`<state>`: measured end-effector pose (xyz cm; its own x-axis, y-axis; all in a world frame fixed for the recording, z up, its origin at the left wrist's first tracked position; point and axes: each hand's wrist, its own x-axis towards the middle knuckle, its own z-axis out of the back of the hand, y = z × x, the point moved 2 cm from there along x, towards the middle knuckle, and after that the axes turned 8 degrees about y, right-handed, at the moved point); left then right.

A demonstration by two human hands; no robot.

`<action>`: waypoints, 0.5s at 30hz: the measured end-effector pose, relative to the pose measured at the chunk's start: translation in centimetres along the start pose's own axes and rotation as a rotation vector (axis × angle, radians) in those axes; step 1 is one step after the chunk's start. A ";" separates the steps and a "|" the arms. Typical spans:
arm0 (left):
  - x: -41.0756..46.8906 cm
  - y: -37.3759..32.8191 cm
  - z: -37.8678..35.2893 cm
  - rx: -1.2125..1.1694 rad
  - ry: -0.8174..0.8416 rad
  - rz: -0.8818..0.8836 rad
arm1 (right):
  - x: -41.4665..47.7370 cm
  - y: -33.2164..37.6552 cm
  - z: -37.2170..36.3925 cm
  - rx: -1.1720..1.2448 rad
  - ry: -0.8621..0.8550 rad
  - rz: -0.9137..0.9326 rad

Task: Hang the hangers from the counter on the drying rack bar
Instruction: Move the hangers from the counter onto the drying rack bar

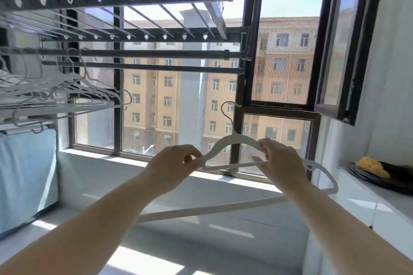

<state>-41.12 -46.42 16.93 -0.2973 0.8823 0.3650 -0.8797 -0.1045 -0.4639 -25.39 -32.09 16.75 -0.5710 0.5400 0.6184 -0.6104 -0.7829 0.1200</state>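
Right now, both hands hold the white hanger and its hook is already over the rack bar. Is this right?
Only the hook is wrong. The head view shows the left hand and the right hand holding the white hanger, but its hook is free in the air, below the rack bar.

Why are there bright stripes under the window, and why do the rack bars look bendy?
Head view: sunlight through the window lays bright patches and frame shadows on the sill; the wide-angle lens bows the drying rack bar; the hung hangers at left look washed out.
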 end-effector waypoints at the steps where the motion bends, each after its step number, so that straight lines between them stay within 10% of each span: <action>1: -0.8 1.5 1.5 0.013 -0.013 0.012 | 0.5 2.0 -0.5 0.017 0.003 0.022; 15: -9.5 17.8 17.7 0.229 -0.247 0.166 | 7.4 25.4 -5.9 0.110 0.172 0.251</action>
<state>-60.55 -64.80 19.49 -0.4990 0.7102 0.4965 -0.8638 -0.3615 -0.3510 -48.38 -46.10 19.79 -0.7860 0.3628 0.5006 -0.3813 -0.9218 0.0696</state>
